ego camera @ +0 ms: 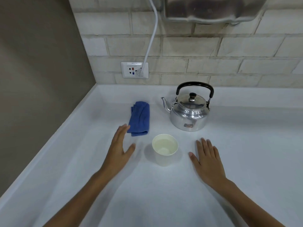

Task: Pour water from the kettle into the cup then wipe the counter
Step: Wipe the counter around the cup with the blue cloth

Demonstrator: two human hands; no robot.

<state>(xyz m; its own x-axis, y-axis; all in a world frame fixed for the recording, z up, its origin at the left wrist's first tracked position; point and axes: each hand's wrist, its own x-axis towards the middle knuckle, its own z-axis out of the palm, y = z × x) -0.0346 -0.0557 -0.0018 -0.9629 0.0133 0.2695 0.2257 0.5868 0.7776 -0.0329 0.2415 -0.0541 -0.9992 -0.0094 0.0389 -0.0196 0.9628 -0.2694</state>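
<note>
A shiny metal kettle with a black handle stands upright on the white counter, spout pointing left. In front of it a white paper cup holds water. A folded blue cloth lies to the left of the kettle. My left hand hovers open just left of the cup, its fingertips close to the cloth's near corner. My right hand rests flat and open on the counter, right of the cup. Neither hand holds anything.
A wall socket with a white cable plugged in sits on the brick wall behind. A metal appliance hangs above the kettle. A brown side wall bounds the counter on the left.
</note>
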